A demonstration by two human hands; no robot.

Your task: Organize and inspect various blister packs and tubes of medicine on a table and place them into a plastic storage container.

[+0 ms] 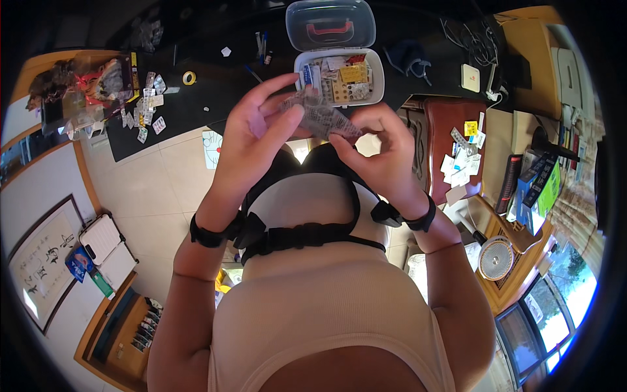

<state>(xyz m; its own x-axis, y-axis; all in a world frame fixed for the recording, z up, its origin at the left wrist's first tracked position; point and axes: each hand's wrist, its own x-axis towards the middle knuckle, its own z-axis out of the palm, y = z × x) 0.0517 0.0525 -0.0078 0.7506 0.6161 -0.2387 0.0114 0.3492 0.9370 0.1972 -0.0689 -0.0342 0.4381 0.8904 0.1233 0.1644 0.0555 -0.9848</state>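
Note:
Between my two hands is a greyish, crinkled packet with print [325, 116], perhaps blister-pack foil or a small plastic bag. My left hand [264, 117] pinches its left end between thumb and fingers. At the lower right end, the thumb and forefinger of my right hand [382, 144] grip it. Just beyond the packet stands a white plastic medicine box [378, 78], its clear lid [330, 14] with a red handle tipped back. Inside lie several blister packs, among them a yellow one [353, 74]. The fingers partly cover the box's near left corner.
The black desk [210, 105] carries a roll of yellow tape [189, 78], pens [264, 44], a pile of blister packs [147, 105] and a dark blue item with a strap [406, 59]. Papers and packets [460, 161] lie on a reddish-brown chair [441, 122] at right, near a fan [495, 258].

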